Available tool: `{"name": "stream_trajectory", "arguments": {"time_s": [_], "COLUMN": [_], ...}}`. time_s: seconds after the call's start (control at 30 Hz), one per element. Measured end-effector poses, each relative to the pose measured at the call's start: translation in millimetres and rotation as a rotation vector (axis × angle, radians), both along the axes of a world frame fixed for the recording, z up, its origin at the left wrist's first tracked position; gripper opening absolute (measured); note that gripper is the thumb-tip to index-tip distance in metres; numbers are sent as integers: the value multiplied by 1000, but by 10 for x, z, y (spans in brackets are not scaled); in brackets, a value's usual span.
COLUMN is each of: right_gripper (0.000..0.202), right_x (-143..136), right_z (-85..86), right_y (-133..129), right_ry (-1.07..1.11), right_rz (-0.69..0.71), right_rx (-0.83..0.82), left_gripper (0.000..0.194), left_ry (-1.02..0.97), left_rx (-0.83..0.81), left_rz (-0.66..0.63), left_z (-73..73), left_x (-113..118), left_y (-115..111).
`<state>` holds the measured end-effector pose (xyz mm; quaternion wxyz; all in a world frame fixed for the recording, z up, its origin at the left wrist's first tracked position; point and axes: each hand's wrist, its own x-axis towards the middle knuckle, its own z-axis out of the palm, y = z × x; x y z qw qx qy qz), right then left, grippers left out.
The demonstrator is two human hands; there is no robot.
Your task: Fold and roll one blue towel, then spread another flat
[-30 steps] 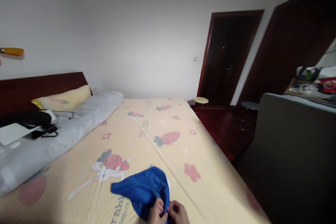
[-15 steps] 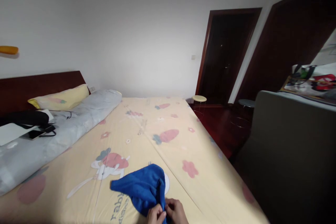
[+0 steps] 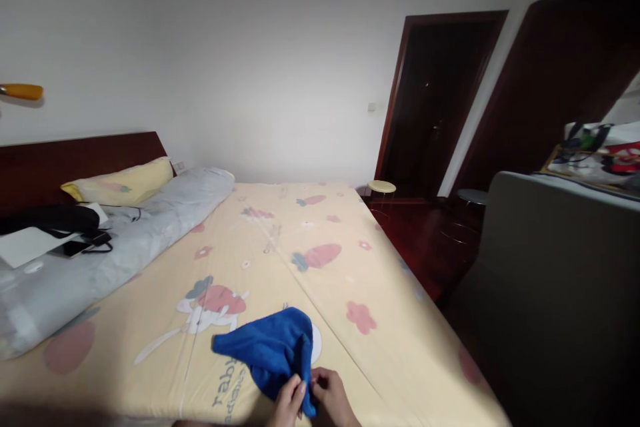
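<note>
- Compared with a second ago, both hands sit a touch higher in view and more of the wrists shows; the cloth keeps its place on the bed.
- Left hand (image 3: 287,401) pinched narrow on the near edge of the blue cloth (image 3: 270,350), fingertips closed on a fold.
- Right hand (image 3: 330,397) just beside the left, thumb and fingers nipping the same edge, knuckles nearly touching the other hand.
- Cloth: soft, fuzzy, towel-like, bunched into a rough wedge, spreading up and left from the hands and lying on the bed.
- Under and around the hands, a pale yellow sheet (image 3: 280,247), smooth, printed with pink carrots, small flowers and a rabbit; a straight crease runs away from the hands.
- Far left of the hands, a long grey rolled quilt (image 3: 115,243), with a phone (image 3: 75,248), a white paper (image 3: 25,245) and a black bag (image 3: 50,219) on top.
- Beyond that, a yellow pillow (image 3: 123,182) against a dark wooden headboard (image 3: 75,157).
- Right of the hands, past the bed edge, a grey upholstered block (image 3: 560,280).
- Farthest off, a small round stool (image 3: 381,187) before a dark doorway (image 3: 440,100).
</note>
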<state>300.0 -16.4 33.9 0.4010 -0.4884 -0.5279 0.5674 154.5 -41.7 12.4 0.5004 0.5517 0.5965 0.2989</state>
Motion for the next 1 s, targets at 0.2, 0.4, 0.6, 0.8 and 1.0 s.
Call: {"name": "stream_trajectory", "arguments": {"time_s": [0.2, 0.4, 0.6, 0.8, 1.0], "right_gripper": [17, 9, 16, 22, 14], "right_x": [-7, 0, -75, -68, -154], "right_z": [-2, 69, 47, -153, -259], "right_y": [27, -65, -155, 15, 307], "right_ry": [-57, -170, -268, -280, -328], "right_rz": [-13, 63, 200, 127, -50], "right_rx": [18, 111, 180, 92, 32], "left_gripper": [58, 45, 15, 17, 29], "left_ry": [19, 107, 520, 720, 789], "left_rx": [72, 186, 292, 118, 107], "left_rz": [-138, -57, -15, -84, -182], "left_z": [195, 284, 532, 496, 446], "left_x": [-51, -114, -57, -44, -47], "left_y": [-39, 52, 208, 348, 367]}}
